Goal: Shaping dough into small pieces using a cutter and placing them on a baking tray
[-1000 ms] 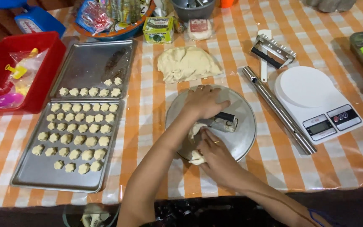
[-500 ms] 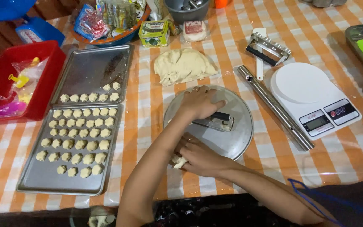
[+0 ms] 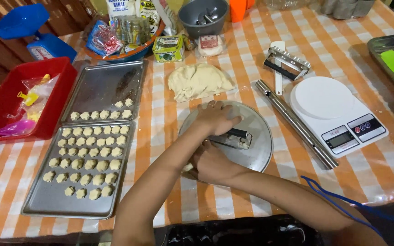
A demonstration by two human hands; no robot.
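The left hand [image 3: 217, 117] lies on top of a round metal plate [image 3: 256, 152] that sits on the desk [image 3: 233, 68], which has an orange and white checked cloth. The fingers of this hand are curled downward over the plate, and I cannot tell if its grip pinches something under the palm. Just beside it, on the plate, rests a small metal tool with a black handle [image 3: 233, 138]. The right hand [image 3: 213, 163] is at the near left edge of the plate, crossing under the left forearm; its grip is pressed together around a small piece of pale dough [image 3: 188, 167], which shows only a little at the plate's edge. Behind the plate, near it but apart, lies a big lump of dough [image 3: 198, 82]. To the left are two metal baking trays [image 3: 46, 205], one behind the other; the near one is almost full with rows of small dough pieces [image 3: 85, 157], the far one has only two short rows. To the right of the plate a long metal rolling pin [image 3: 295, 123] lies diagonally, and next to it stands a white kitchen scale [image 3: 318, 98]. A red plastic tub [image 3: 58, 98] is at the far left.
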